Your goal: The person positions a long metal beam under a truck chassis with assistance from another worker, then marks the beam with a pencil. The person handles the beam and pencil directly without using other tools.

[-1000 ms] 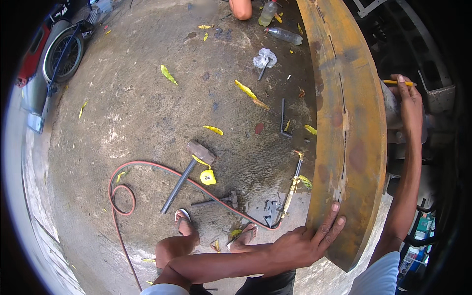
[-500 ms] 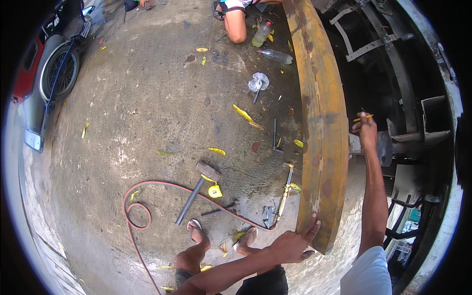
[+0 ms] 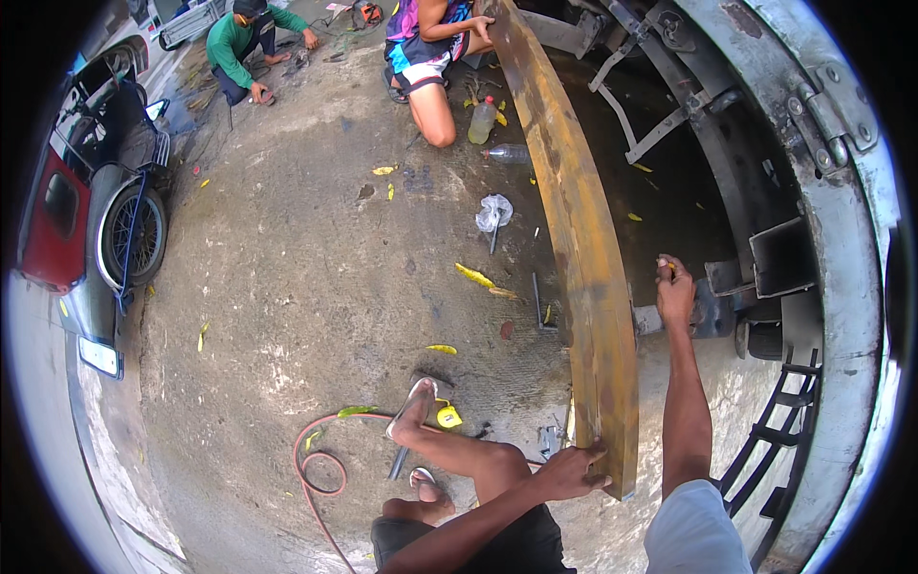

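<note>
A long rusty steel beam point(image 3: 585, 258) runs from the near right to the far middle, beside a vehicle's metal frame point(image 3: 712, 158). At its near end my left hand point(image 3: 572, 474) is closed on the edge, thumb and fingers bent around it. My right hand point(image 3: 675, 292) is raised to the right of the beam, closed on a thin yellow pencil, most of it hidden by the fingers. Another person's hand point(image 3: 481, 29) rests on the beam's far end.
A yellow tape measure point(image 3: 448, 415), a hammer handle point(image 3: 400, 463) and a red hose point(image 3: 298, 461) lie by my feet. Plastic bottles point(image 3: 483, 121) lie near the kneeling co-worker. Another person in green point(image 3: 251, 53) crouches at far left, beyond a red sidecar point(image 3: 53, 215).
My left hand has gone from lying on the beam to gripping its end. One foot has stepped forward over the hammer. My right hand has drawn back slightly; the view now takes in both co-workers.
</note>
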The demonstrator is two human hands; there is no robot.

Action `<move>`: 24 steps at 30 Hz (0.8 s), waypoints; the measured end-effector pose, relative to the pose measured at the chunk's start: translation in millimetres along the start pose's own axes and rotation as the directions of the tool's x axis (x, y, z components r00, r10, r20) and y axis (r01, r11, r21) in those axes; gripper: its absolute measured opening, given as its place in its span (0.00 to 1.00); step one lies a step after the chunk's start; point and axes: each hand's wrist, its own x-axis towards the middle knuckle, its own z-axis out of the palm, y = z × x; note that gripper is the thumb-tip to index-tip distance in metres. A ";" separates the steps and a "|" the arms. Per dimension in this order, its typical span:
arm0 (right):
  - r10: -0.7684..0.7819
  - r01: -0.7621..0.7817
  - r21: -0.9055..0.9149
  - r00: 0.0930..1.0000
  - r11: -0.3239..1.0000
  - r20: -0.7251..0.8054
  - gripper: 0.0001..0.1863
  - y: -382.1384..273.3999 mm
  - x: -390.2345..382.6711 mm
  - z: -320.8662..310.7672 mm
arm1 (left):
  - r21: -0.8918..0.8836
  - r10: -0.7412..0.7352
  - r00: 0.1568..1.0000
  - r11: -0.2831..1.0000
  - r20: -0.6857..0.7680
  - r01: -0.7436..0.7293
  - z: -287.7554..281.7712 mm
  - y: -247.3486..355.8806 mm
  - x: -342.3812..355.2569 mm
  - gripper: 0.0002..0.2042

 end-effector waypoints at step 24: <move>0.321 -0.321 -0.013 0.947 0.947 -0.029 0.16 -17.0 -25.6 -5.1 | -0.194 -0.178 0.632 0.859 0.754 0.473 -172.7 -7.5 140.7 0.35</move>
